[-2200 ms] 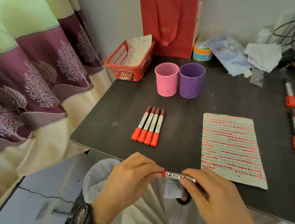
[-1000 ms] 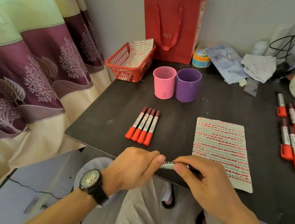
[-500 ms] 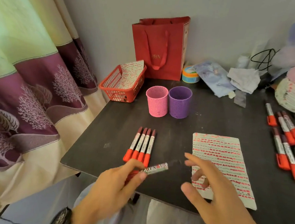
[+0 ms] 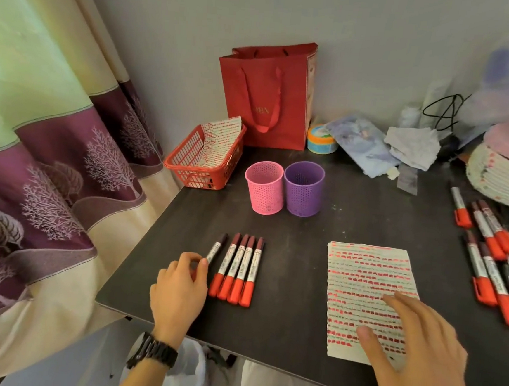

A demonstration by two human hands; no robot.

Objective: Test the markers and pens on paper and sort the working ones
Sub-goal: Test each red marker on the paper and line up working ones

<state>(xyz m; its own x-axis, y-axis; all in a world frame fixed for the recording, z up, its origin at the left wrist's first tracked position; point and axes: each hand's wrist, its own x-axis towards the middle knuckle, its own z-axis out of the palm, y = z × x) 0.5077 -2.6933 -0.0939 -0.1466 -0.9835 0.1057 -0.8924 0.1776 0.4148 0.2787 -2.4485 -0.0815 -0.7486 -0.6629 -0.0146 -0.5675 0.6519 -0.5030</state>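
Red bag reads "BA" while left hand pinches marker.

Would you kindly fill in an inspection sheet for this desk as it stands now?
Surface: dark table, scuffed.
Job's things: four markers in a row; fifth marker at their left; paper covered in red strokes; marker pile at right; pink cup beside purple cup.
Clutter: basket holding a marked sheet, bag, cloths along the wall.
Grippers: left hand holds fifth marker; right hand open over paper.
Cables: black cable at back right.
Surroundings: curtain at left, wall behind.
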